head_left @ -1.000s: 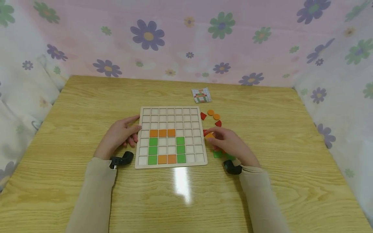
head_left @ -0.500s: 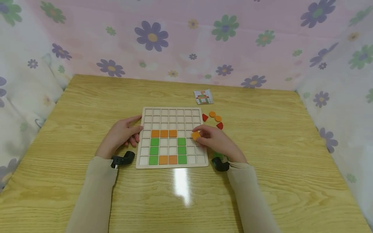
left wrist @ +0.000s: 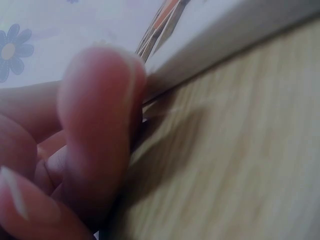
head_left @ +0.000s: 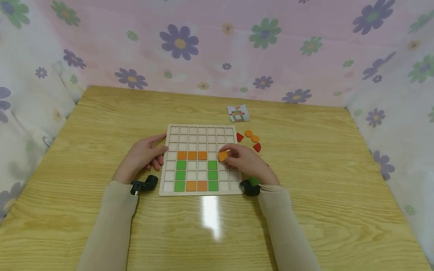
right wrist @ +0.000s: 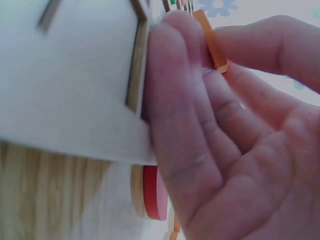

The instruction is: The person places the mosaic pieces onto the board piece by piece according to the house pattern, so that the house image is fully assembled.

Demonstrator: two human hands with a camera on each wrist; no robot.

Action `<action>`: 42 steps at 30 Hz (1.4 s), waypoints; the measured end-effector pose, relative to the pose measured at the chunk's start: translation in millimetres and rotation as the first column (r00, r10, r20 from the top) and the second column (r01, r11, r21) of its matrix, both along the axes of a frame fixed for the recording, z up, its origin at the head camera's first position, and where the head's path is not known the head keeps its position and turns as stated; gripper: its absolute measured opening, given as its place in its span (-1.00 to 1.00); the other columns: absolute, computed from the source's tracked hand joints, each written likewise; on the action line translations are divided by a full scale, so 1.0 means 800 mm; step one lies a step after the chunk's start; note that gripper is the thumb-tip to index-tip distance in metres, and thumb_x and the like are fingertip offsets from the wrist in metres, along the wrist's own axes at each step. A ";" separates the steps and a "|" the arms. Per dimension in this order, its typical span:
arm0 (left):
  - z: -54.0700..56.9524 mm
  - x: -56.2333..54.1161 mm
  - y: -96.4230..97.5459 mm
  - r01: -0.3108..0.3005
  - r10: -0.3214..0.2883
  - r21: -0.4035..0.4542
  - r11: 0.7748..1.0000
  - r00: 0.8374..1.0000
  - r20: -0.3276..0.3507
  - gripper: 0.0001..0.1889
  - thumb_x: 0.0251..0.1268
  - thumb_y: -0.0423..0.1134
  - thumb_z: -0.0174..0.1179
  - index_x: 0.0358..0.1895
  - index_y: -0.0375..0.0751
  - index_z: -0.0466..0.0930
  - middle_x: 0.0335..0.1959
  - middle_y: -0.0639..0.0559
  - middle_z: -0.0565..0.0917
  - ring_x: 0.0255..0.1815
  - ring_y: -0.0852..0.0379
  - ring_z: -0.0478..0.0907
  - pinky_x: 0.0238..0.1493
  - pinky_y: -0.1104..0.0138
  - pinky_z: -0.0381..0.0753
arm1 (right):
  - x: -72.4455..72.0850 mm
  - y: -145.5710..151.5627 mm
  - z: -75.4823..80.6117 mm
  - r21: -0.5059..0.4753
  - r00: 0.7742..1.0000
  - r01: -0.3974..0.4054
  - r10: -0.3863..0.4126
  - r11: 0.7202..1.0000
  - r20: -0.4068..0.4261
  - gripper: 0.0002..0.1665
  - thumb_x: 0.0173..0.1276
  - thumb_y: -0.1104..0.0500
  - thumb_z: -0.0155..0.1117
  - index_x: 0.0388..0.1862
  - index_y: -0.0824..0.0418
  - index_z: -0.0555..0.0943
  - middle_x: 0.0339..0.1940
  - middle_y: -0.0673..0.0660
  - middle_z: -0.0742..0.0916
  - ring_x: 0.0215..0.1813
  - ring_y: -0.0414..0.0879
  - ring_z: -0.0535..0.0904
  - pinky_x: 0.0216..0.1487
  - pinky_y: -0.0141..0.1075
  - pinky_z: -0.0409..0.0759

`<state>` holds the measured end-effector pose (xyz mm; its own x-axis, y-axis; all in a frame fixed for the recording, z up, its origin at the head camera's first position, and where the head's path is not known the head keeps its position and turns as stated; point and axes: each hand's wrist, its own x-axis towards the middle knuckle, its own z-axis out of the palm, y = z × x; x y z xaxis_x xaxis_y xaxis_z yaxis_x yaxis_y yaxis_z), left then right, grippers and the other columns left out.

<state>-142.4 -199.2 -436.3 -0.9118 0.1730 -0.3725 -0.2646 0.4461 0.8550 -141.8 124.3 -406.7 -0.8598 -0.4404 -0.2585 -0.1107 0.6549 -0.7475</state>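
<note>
In the head view a wooden grid board (head_left: 203, 194) lies flat on the table. It bears a row of orange square tiles (head_left: 192, 155), green tiles in two columns below, and two more orange ones between their bottoms. My right hand (head_left: 249, 162) pinches an orange square tile (head_left: 222, 156) between thumb and fingertips, over the board's right part. The right wrist view shows that tile (right wrist: 212, 45) tilted, with other fingers close by the board's rim. Against the board's left edge rests my left hand (head_left: 139, 155), index finger stretched forward, thumb touching the rim.
Right of the board lie two orange discs (head_left: 248, 133) and red quarter-round pieces (head_left: 257, 147). A green piece (head_left: 253, 181) shows beside my right wrist. Behind the board lies a printed pattern card (head_left: 238, 113). A flowered cloth (head_left: 217, 45) hangs behind the table.
My right hand has moved left with the orange tile, from the loose pieces beside the board to above the grid. The left hand has stayed at the board's edge.
</note>
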 end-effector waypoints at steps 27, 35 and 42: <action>-0.001 -0.001 0.000 0.003 -0.003 -0.021 1.000 1.000 0.000 -0.37 0.20 0.09 0.07 0.34 0.30 0.08 -0.56 -0.18 0.59 -0.63 -0.08 0.56 -0.72 0.28 0.41 | -0.003 -0.040 -0.003 0.160 0.993 0.083 -0.068 0.984 -0.096 -0.72 0.19 0.06 0.24 -0.08 -0.04 0.58 -0.40 -0.07 0.60 -0.35 -0.14 0.45 -0.28 -0.30 0.40; 0.000 0.000 0.004 0.011 -0.011 -0.020 1.000 1.000 0.007 -0.38 0.22 0.07 0.07 0.34 0.30 0.07 -0.57 -0.18 0.58 -0.64 -0.07 0.55 -0.72 0.28 0.42 | -0.001 -0.041 -0.002 0.206 0.992 0.091 -0.070 0.974 -0.106 -0.71 0.20 0.06 0.22 -0.07 -0.06 0.57 -0.42 -0.05 0.57 -0.38 -0.13 0.43 -0.35 -0.31 0.37; 0.003 0.001 0.003 0.010 -0.010 -0.029 1.000 1.000 0.012 -0.37 0.22 0.09 0.06 0.35 0.29 0.06 -0.56 -0.18 0.59 -0.63 -0.08 0.56 -0.71 0.28 0.41 | -0.001 -0.041 -0.005 0.210 0.990 0.078 -0.051 0.975 -0.130 -0.70 0.21 0.06 0.20 -0.04 -0.07 0.56 -0.42 -0.07 0.56 -0.37 -0.15 0.42 -0.35 -0.32 0.37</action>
<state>-141.4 -197.0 -434.0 -0.9056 0.1713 -0.3881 -0.2698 0.4736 0.8384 -142.4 91.3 -410.4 -0.9156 -0.3292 -0.2310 -0.1457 0.8069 -0.5725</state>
